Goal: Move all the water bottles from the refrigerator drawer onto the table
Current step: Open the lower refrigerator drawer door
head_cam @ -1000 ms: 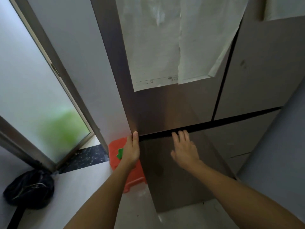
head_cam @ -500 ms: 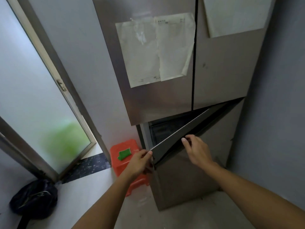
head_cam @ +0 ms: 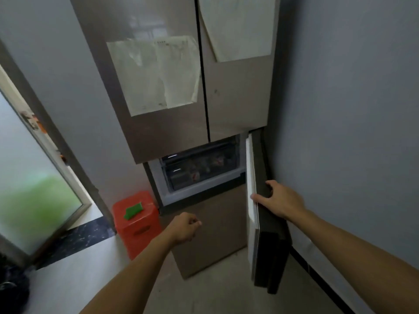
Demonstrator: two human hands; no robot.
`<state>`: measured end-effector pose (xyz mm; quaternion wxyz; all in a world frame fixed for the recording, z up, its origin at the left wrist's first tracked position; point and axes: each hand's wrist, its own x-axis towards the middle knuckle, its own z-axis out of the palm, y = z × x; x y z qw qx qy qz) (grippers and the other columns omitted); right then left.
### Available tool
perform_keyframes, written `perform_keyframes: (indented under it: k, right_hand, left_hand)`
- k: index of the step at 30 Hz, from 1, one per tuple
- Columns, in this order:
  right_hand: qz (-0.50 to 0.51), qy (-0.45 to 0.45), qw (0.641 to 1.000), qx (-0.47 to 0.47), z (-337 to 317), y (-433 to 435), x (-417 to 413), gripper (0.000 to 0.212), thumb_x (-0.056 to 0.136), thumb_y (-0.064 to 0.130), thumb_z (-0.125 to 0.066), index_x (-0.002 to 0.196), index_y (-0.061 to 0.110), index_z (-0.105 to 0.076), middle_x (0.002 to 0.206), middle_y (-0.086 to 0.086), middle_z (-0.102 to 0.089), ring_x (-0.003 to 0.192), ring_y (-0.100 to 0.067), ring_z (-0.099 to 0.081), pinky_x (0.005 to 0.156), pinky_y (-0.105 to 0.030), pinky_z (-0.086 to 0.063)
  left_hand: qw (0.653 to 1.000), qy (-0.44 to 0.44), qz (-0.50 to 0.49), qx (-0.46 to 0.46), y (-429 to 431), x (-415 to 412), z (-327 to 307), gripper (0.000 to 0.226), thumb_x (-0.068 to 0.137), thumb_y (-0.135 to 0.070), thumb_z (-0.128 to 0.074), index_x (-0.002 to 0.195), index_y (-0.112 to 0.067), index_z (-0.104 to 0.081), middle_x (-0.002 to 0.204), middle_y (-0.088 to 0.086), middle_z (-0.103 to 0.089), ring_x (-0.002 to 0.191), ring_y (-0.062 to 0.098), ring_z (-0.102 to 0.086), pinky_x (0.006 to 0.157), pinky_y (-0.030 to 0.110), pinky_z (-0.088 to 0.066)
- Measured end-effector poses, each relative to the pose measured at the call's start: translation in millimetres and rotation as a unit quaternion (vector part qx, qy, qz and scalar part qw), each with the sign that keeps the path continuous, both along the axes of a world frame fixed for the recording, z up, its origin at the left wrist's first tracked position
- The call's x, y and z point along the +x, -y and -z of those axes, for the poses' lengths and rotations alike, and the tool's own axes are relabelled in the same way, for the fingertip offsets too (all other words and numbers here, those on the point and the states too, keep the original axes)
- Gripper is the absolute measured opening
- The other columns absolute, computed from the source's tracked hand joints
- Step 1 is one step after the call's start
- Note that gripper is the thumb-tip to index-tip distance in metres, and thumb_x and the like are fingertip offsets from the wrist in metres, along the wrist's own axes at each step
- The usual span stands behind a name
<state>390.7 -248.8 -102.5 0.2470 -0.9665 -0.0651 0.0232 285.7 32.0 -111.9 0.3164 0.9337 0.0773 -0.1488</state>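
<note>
The person's right hand [head_cam: 280, 200] grips the edge of the dark lower door [head_cam: 267, 257] of the tall brushed-metal refrigerator [head_cam: 170, 132]; the door stands wide open to the right. The left hand [head_cam: 184, 227] hangs in front of the bottom panel, curled into a fist and holding nothing. Inside the opened compartment sits a clear plastic drawer [head_cam: 199, 171], its contents too blurred to make out. A squat orange plastic stool [head_cam: 136, 225] stands beside the fridge.

L hand [head_cam: 184, 227] fisted, empty, arm fwd; R hand [head_cam: 281, 200] w/ fingers round door [head_cam: 269, 257] edge
</note>
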Motion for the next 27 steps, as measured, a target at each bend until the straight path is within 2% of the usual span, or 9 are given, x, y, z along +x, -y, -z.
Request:
perform_keyframes:
  k: [2, 5, 8, 12, 16, 18, 20, 23, 27]
  right_hand:
    - [0.001, -0.008, 0.999, -0.035, -9, 29, -4, 0.094, 0.069, 0.076, -0.061, 0.145, 0.026, -0.035, 0.135, -0.006, -0.056, 0.117, -0.027, -0.057, 0.091, -0.037, -0.048]
    - [0.015, -0.019, 0.998, -0.057, -14, 78, -2, 0.081, 0.071, 0.065, -0.066, 0.138, 0.026, -0.044, 0.129, -0.002, -0.06, 0.112, -0.024, -0.06, 0.086, -0.033, -0.047]
    - [0.026, -0.015, 0.996, -0.084, -12, 130, 9, 0.074, 0.076, 0.058, -0.06, 0.138, 0.023, -0.043, 0.128, -0.003, -0.061, 0.11, -0.024, -0.06, 0.085, -0.032, -0.048]
    - [-0.001, 0.001, 0.995, -0.104, -1, 201, 35, 0.06, 0.084, 0.055, -0.048, 0.133, 0.02, -0.044, 0.119, -0.003, -0.062, 0.101, -0.024, -0.059, 0.08, -0.034, -0.05]
    - [-0.04, 0.005, 0.993, -0.108, 3, 272, 74, 0.07, 0.089, 0.056, -0.047, 0.146, 0.021, -0.03, 0.135, -0.007, -0.053, 0.116, -0.027, -0.052, 0.091, -0.037, -0.046]
    - [-0.048, 0.025, 0.988, -0.143, 4, 300, 92, 0.076, 0.088, 0.059, -0.047, 0.149, 0.02, -0.024, 0.141, -0.007, -0.047, 0.122, -0.028, -0.048, 0.096, -0.04, -0.042]
    - [-0.05, 0.046, 0.982, -0.176, 8, 322, 109, 0.074, 0.09, 0.059, -0.045, 0.148, 0.017, -0.023, 0.141, -0.009, -0.045, 0.123, -0.03, -0.045, 0.098, -0.042, -0.039]
    - [-0.057, 0.065, 0.977, -0.197, 10, 347, 134, 0.071, 0.092, 0.056, -0.042, 0.147, 0.016, -0.024, 0.138, -0.01, -0.046, 0.122, -0.031, -0.043, 0.098, -0.042, -0.037]
    - [-0.07, 0.079, 0.974, -0.2, 11, 370, 160, 0.069, 0.093, 0.054, -0.041, 0.148, 0.016, -0.025, 0.138, -0.009, -0.047, 0.123, -0.029, -0.043, 0.1, -0.041, -0.037]
  left_hand:
    - [1.0, 0.002, 0.018, 0.004, 29, 17, -2, 0.022, 0.098, -0.025, -0.046, 0.082, -0.016, -0.059, 0.076, 0.006, -0.063, 0.069, 0.018, -0.063, 0.074, 0.033, -0.053]
    - [0.999, 0.008, 0.042, 0.008, 77, 50, -7, 0.023, 0.098, -0.024, -0.045, 0.079, -0.017, -0.057, 0.08, 0.007, -0.063, 0.075, 0.019, -0.063, 0.077, 0.034, -0.052]
    - [0.997, 0.039, 0.07, 0.013, 135, 89, -11, 0.021, 0.096, -0.024, -0.048, 0.096, -0.01, -0.063, 0.094, 0.01, -0.065, 0.086, 0.022, -0.063, 0.085, 0.038, -0.053]
    - [0.992, 0.092, 0.089, -0.014, 226, 140, -14, 0.023, 0.095, -0.024, -0.05, 0.111, -0.013, -0.064, 0.105, 0.004, -0.064, 0.09, 0.016, -0.059, 0.081, 0.031, -0.049]
    - [0.992, 0.09, 0.079, -0.05, 314, 182, -7, 0.036, 0.097, -0.026, -0.047, 0.129, -0.01, -0.053, 0.123, 0.013, -0.058, 0.106, 0.023, -0.057, 0.09, 0.033, -0.048]
    - [0.991, 0.099, 0.077, -0.05, 350, 197, 0, 0.042, 0.098, -0.026, -0.046, 0.137, -0.011, -0.043, 0.136, 0.014, -0.049, 0.119, 0.027, -0.052, 0.101, 0.039, -0.045]
    - [0.989, 0.114, 0.085, -0.032, 381, 210, 6, 0.049, 0.098, -0.026, -0.047, 0.144, -0.015, -0.033, 0.146, 0.012, -0.038, 0.129, 0.029, -0.045, 0.107, 0.039, -0.039]
    - [0.984, 0.137, 0.116, 0.015, 413, 232, 7, 0.057, 0.096, -0.026, -0.048, 0.147, -0.022, -0.024, 0.152, 0.009, -0.028, 0.133, 0.03, -0.04, 0.106, 0.041, -0.039]
    - [0.977, 0.154, 0.143, 0.04, 439, 259, 5, 0.055, 0.094, -0.027, -0.051, 0.144, -0.021, -0.029, 0.152, 0.007, -0.028, 0.131, 0.029, -0.042, 0.105, 0.041, -0.042]
